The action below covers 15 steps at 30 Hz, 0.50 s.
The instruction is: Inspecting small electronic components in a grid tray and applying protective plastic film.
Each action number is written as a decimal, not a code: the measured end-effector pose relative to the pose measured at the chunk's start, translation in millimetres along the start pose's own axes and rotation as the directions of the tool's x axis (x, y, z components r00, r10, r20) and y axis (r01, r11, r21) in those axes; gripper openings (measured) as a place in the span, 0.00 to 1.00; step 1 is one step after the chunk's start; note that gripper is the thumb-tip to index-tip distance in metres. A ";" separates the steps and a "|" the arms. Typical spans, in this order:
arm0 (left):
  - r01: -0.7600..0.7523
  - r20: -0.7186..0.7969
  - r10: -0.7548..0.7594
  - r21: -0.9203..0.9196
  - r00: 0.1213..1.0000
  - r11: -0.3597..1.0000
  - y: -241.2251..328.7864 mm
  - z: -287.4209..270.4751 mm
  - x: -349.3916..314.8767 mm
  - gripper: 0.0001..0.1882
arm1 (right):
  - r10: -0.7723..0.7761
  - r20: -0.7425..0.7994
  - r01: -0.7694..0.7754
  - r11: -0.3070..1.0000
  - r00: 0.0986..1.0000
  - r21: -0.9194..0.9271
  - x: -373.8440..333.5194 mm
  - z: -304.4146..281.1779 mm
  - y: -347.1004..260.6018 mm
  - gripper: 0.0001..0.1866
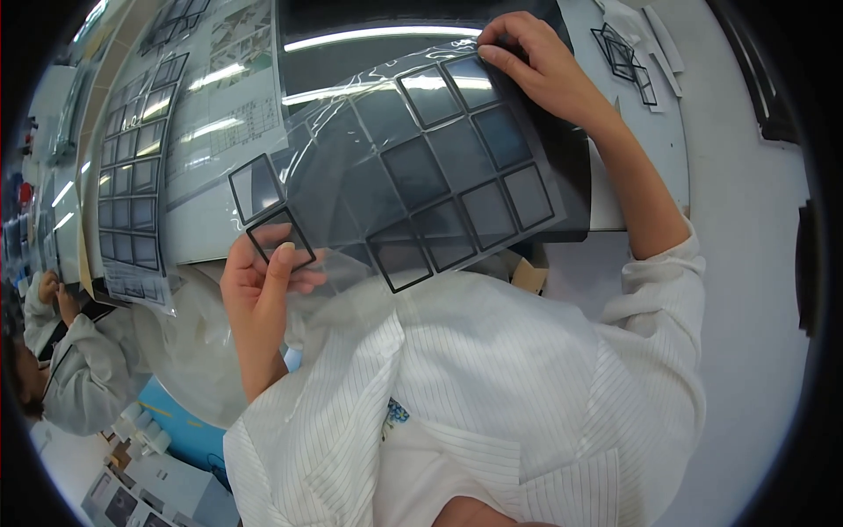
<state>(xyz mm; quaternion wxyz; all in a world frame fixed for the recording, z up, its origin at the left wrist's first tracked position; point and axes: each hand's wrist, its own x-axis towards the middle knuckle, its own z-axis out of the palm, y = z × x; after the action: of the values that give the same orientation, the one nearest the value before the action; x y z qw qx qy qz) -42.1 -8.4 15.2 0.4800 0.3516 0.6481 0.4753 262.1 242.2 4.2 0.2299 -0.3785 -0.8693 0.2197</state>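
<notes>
A clear plastic film sheet [356, 171] carrying several black-edged square frames stretches between my two hands, tilted over the table. My right hand [536, 70] pinches its far right corner between thumb and fingers. At the near left end, my left hand [263, 281] is closed with the thumb over a black square frame [303, 246] and fingers behind it, visible through the clear middle. Another square frame [257, 187] sits just beyond that hand. Whether these two frames are stuck to the film or lie against it, I cannot tell. Light glare hides part of the film.
A dark flat panel [369, 66] lies beneath the sheet. To the left, another film with black frames [132, 176] lies beside a printed paper sheet [228, 123]. Loose black frames [622, 57] and white strips [663, 53] are at the far right. A co-worker [79, 360] sits at left.
</notes>
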 end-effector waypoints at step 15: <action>-0.080 -0.093 0.083 0.034 0.992 0.996 15.8 1.9 9.9 0.32 | -0.103 -0.143 0.095 0.994 0.984 -0.059 0.9 6.9 -13.2 0.07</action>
<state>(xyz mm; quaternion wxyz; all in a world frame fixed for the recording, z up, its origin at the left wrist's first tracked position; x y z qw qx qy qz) -43.2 5.9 27.3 0.4237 0.3621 0.6622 0.5009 250.3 233.3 6.3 0.2933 -0.3557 -0.8734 0.1569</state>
